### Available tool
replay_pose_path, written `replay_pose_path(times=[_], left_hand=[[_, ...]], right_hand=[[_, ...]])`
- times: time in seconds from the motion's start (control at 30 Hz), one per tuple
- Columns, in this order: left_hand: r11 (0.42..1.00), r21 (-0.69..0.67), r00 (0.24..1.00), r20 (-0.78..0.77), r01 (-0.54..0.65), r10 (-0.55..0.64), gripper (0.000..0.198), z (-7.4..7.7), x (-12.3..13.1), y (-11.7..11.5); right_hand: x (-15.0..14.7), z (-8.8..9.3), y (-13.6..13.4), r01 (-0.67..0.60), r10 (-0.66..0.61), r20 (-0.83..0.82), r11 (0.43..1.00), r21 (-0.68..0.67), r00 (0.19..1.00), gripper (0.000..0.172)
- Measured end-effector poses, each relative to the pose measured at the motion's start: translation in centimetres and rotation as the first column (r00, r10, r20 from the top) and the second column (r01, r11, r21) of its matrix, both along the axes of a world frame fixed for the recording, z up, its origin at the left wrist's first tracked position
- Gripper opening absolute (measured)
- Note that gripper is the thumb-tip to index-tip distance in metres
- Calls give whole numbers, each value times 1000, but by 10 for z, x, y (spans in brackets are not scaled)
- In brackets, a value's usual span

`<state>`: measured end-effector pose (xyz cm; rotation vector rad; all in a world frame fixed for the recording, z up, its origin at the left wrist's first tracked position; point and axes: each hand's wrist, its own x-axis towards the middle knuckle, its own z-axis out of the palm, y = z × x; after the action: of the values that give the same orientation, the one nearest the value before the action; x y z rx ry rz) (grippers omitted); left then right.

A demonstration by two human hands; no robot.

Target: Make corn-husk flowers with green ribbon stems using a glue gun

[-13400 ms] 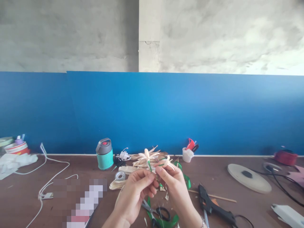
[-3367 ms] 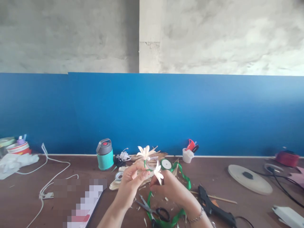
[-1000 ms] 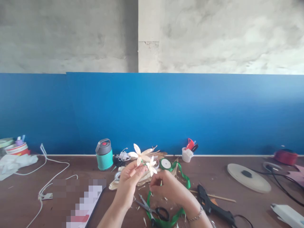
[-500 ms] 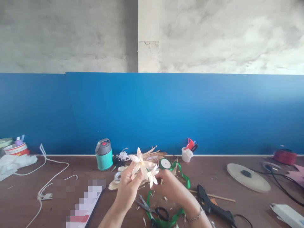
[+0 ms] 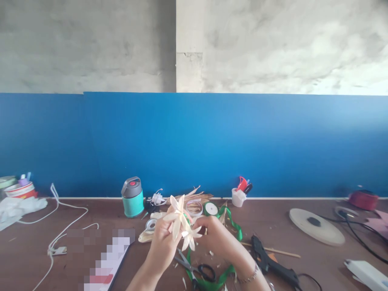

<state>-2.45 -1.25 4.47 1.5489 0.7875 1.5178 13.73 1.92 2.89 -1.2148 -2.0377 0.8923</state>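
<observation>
Two cream handmade flowers with pointed petals are held up over the table, a larger flower (image 5: 176, 216) above and a smaller flower (image 5: 190, 237) below it to the right. My left hand (image 5: 159, 242) grips them from the left, its thumb and fingers pressed together behind the petals. Curled closed at the right side of the smaller flower is my right hand (image 5: 216, 236); its fingertips are partly hidden, and what they pinch cannot be made out. The stems are hidden too. Below the hands lie scissors (image 5: 194, 267) and green ribbon (image 5: 223, 279).
Behind the hands are a white-centred ribbon spool (image 5: 211, 209), dried husk strips (image 5: 198, 196), a teal jar (image 5: 133, 206) and a pen cup (image 5: 239, 198). A glue gun (image 5: 273, 264), a stick (image 5: 285, 253) and a round disc (image 5: 317, 226) lie rightward; white cables (image 5: 65, 232) run at left.
The flowers have turned and tilted, and the smaller one has shifted down and left. A ribbon roll behind them shows more. Both hands stay nearly in place.
</observation>
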Motion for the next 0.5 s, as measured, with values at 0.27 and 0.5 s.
replay_pose_path(times=[0.27, 0.5], left_hand=[[999, -30, 999, 41, 17, -16, 11, 5, 0, -3], [998, -63, 986, 164, -6, 17, 17, -3, -8, 3]], right_hand=[[0, -1, 0, -9, 8, -29, 1000, -12, 1000, 12], [-1, 7, -5, -26, 25, -11, 998, -57, 1000, 13]])
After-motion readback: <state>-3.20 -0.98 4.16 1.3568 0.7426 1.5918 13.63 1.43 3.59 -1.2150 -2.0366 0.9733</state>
